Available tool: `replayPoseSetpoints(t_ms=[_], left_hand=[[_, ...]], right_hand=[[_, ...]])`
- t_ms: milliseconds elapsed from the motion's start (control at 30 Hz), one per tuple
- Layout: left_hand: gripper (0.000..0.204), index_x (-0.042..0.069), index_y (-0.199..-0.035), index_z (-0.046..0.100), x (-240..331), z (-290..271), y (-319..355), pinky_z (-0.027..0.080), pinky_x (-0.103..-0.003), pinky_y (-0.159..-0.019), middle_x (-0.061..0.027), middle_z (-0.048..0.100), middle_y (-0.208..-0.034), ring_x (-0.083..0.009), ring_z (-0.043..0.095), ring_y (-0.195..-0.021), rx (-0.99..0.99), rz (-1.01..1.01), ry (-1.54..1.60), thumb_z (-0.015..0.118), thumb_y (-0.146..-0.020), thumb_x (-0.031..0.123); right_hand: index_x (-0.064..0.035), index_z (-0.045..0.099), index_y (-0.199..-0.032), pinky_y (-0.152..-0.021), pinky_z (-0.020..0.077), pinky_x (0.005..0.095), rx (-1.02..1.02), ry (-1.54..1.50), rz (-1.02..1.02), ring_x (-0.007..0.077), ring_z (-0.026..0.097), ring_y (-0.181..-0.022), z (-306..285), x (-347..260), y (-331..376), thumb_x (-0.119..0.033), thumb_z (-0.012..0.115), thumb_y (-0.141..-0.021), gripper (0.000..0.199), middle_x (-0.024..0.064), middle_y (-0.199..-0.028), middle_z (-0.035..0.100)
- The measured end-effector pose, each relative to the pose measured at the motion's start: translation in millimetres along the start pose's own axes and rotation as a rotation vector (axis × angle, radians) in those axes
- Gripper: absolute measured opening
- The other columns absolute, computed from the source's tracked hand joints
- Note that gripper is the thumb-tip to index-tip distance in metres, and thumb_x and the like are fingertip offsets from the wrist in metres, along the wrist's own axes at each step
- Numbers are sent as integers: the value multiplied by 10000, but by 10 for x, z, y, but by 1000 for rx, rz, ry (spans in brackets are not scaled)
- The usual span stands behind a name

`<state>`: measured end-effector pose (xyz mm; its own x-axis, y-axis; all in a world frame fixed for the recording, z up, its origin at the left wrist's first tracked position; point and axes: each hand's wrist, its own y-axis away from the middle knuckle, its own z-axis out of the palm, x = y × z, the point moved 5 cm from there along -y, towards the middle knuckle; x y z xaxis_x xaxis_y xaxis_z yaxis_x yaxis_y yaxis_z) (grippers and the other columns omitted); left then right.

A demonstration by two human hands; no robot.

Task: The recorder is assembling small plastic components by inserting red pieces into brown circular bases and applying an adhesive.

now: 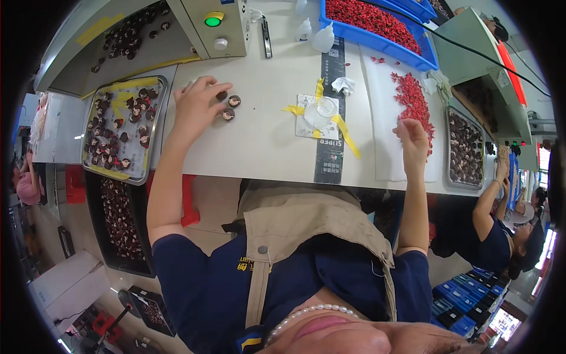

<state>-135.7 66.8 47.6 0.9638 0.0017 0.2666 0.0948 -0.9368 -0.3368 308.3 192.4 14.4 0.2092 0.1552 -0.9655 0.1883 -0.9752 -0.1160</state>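
Observation:
My left hand (197, 106) rests low over the left part of the white table, fingers spread. Its thumb and index finger lie around a small dark round piece (221, 95), apparently without closing on it. Two more such round pieces, dark-rimmed with pale centres, sit just beside the fingertips: one upper (234, 101) and one lower (228, 114). My right hand (414, 140) is raised at the edge of a scattered heap of small red parts (411, 97) on a white sheet. Its thumb and index fingertips are pressed together; whatever they pinch is too small to make out.
A metal tray (146, 168) of dark round pieces stands left, another tray (453, 177) far right. Between my hands, yellow tape holds a small plate with a clear round dish (325, 107). Behind are squeeze bottles (323, 38), a blue bin (377, 44) of red parts and a machine (233, 35).

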Motion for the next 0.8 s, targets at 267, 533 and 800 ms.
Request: replayPoseSetpoints(t_ms=[267, 533, 800], left_hand=[[267, 101, -1070, 631, 72, 235, 32, 448, -249, -737, -49, 613, -1089, -114, 592, -859, 133, -416, 891, 652, -806, 72], [312, 49, -1186, 535, 843, 521, 283, 484, -179, -699, -84, 599, -1115, -74, 577, -877, 24, -510, 1732, 588, -883, 100], [190, 42, -1073, 580, 1261, 884, 536, 522, -190, -703, -77, 623, -1071, -80, 601, -835, -215, -582, 1862, 574, -885, 64]], right_hand=[[-41, 575, -1027, -720, 456, 209, -64, -776, 342, 118, 567, -876, 56, 448, 118, -26, 570, -885, 143, 35, -957, 590], [-79, 563, -1031, -618, 447, 218, -54, -812, 287, 101, 547, -740, 271, 290, 69, -203, 558, -922, 165, 1, -824, 543], [-36, 600, -971, -668, 470, 221, -169, -504, 370, 121, 602, -797, 697, 76, 178, -111, 598, -885, 114, 41, -859, 628]])
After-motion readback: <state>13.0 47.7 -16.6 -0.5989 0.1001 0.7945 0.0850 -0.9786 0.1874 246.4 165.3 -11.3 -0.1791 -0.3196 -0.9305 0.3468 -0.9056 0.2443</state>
